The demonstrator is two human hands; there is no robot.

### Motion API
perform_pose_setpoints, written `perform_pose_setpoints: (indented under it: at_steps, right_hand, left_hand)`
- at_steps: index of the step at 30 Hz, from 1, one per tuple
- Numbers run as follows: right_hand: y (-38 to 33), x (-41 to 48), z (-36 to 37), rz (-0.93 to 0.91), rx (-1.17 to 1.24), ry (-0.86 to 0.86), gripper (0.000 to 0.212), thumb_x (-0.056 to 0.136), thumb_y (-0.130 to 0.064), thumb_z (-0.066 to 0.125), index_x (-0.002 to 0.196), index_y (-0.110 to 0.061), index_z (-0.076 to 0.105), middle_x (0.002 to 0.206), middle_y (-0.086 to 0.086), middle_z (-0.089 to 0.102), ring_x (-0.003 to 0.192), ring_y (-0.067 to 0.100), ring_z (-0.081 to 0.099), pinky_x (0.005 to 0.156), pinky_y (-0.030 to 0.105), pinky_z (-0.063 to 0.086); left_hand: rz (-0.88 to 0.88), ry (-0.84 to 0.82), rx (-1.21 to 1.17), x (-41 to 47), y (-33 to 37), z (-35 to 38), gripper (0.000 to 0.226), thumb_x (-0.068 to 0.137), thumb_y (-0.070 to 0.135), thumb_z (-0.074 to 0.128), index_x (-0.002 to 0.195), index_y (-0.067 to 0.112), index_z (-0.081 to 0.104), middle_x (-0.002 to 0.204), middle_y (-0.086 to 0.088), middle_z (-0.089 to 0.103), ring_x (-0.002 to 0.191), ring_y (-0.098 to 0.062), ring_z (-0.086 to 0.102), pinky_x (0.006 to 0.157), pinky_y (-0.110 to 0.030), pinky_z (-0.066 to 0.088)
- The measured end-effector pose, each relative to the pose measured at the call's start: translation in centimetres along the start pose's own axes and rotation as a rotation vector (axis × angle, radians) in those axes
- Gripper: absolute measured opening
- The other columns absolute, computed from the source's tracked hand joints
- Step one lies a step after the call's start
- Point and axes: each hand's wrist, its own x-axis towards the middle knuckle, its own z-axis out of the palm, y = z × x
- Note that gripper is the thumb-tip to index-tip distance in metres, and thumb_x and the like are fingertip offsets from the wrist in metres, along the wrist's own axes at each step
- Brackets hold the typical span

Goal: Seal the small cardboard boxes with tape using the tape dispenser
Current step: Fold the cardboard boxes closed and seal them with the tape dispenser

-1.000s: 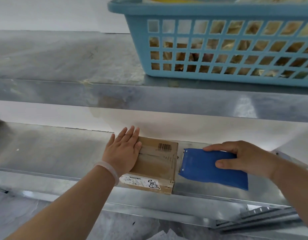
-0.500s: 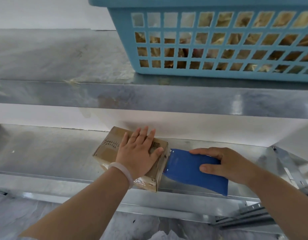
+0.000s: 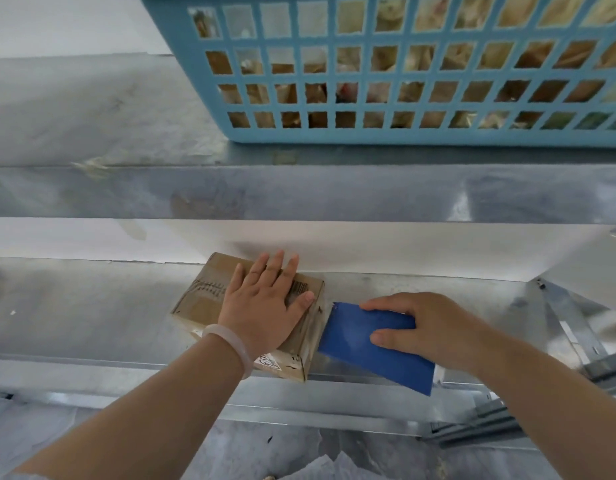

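One basket (image 3: 369, 135), perhaps of packets; left fingers (image 3: 275, 271) flat on box (image 3: 202, 301), right fingers (image 3: 396, 303) around dispenser (image 3: 358, 351).

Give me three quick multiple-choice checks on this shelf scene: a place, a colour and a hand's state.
1. Where does the basket stand?
A) on the upper shelf
B) on a chair
C) on a cart

2. What colour is the tape dispenser that the right hand holds?
A) red
B) white
C) blue

3. How does the left hand meet the cardboard box?
A) curled round one edge
B) flat on top, fingers straight
C) apart from it

Answers:
1 A: the basket's base sits on the upper shelf, above both hands.
2 C: the dispenser body under the fingers is dark blue.
3 B: the palm lies on the box top with the fingers stretched forward.
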Motion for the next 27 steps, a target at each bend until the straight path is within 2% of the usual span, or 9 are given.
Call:
perform_pose_setpoints:
  at_steps: [7, 12, 16, 19, 21, 23, 24, 25, 27]
  right_hand:
    - [-3.1, 0.8, 0.8, 0.045, -0.084, 0.042, 0.040, 0.085, -0.047, 0.066, 0.124, -0.045, 0.059, 0.112, -0.020, 0.057, 0.087, -0.003, 0.056, 0.065, 0.013, 0.041]
    - [-4.4, 0.2, 1.9, 0.000, -0.513, 0.014, 0.041, 0.093, -0.047, 0.051, 0.134, -0.046, 0.048, 0.121, -0.011, 0.063, 0.105, 0.014, 0.060, 0.086, 0.029, 0.049]
    - [-3.0, 0.0, 0.8, 0.091, -0.466, 0.064, 0.045, 0.092, -0.051, 0.050, 0.136, -0.049, 0.043, 0.129, -0.014, 0.059, 0.109, 0.011, 0.058, 0.086, 0.025, 0.047]
    - [-1.4, -0.6, -0.5, 0.167, -0.508, 0.121, 0.045, 0.093, -0.054, 0.047, 0.137, -0.051, 0.040, 0.129, -0.015, 0.058, 0.106, 0.011, 0.058, 0.082, 0.025, 0.048]
    - [-0.6, -1.1, -0.9, 0.189, -0.511, 0.176, 0.046, 0.092, -0.057, 0.047, 0.137, -0.054, 0.038, 0.124, -0.014, 0.061, 0.100, 0.012, 0.060, 0.080, 0.027, 0.052]
    - [-0.1, -1.4, -1.0, 0.195, -0.493, 0.213, 0.047, 0.091, -0.059, 0.046, 0.137, -0.058, 0.035, 0.112, -0.012, 0.065, 0.090, 0.012, 0.062, 0.076, 0.027, 0.054]
    - [-0.1, -1.6, -0.9, 0.197, -0.474, 0.224, 0.047, 0.091, -0.060, 0.045, 0.137, -0.060, 0.032, 0.103, -0.011, 0.065, 0.083, 0.011, 0.062, 0.073, 0.026, 0.055]
    - [0.0, -1.9, -0.7, 0.196, -0.456, 0.227, 0.048, 0.092, -0.061, 0.044, 0.138, -0.061, 0.029, 0.094, -0.011, 0.063, 0.078, 0.009, 0.061, 0.071, 0.026, 0.055]
    - [0.2, -2.3, -0.1, 0.189, -0.432, 0.226, 0.050, 0.092, -0.061, 0.043, 0.139, -0.061, 0.025, 0.081, -0.013, 0.058, 0.072, 0.008, 0.059, 0.070, 0.023, 0.054]
  left_hand:
    - [-0.004, 0.005, 0.001, 0.1, 0.1, 0.2, 0.069, 0.092, 0.068, 0.006, 0.151, 0.038, -0.011, 0.161, 0.012, -0.011, 0.147, -0.010, -0.014, 0.120, -0.042, -0.007]
    - [0.000, 0.017, -0.012, 0.0, 0.0, 0.1, 0.069, 0.091, 0.069, 0.005, 0.151, 0.039, -0.011, 0.161, 0.012, -0.012, 0.147, -0.010, -0.015, 0.120, -0.042, -0.008]
    - [0.003, 0.009, -0.029, -0.1, -0.1, 0.0, 0.069, 0.091, 0.069, 0.005, 0.151, 0.038, -0.009, 0.161, 0.012, -0.011, 0.147, -0.010, -0.015, 0.120, -0.042, -0.009]
    - [0.005, 0.038, -0.031, -0.2, -0.1, 0.0, 0.068, 0.090, 0.069, 0.007, 0.152, 0.040, 0.003, 0.162, 0.012, -0.001, 0.148, -0.011, -0.007, 0.120, -0.045, -0.004]
    - [0.066, 0.108, 0.000, -0.6, 0.1, -0.4, 0.058, 0.094, 0.065, 0.014, 0.146, 0.045, 0.030, 0.159, 0.012, 0.020, 0.148, -0.015, 0.014, 0.119, -0.051, 0.008]
    - [0.190, 0.199, 0.045, -1.0, 1.0, -0.8, 0.048, 0.096, 0.054, 0.024, 0.127, 0.043, 0.058, 0.143, 0.013, 0.050, 0.133, -0.018, 0.046, 0.113, -0.053, 0.027]
    - [0.235, 0.230, 0.063, -1.1, 1.4, -0.8, 0.046, 0.095, 0.050, 0.026, 0.123, 0.041, 0.062, 0.137, 0.014, 0.056, 0.128, -0.017, 0.052, 0.112, -0.051, 0.031]
    - [0.251, 0.189, 0.047, -1.2, 2.0, -0.9, 0.047, 0.096, 0.049, 0.026, 0.127, 0.039, 0.059, 0.138, 0.015, 0.054, 0.129, -0.015, 0.050, 0.113, -0.048, 0.030]
    - [0.211, 0.134, -0.005, -1.5, 2.8, -0.7, 0.051, 0.096, 0.054, 0.029, 0.140, 0.034, 0.046, 0.147, 0.015, 0.042, 0.138, -0.013, 0.037, 0.116, -0.047, 0.025]
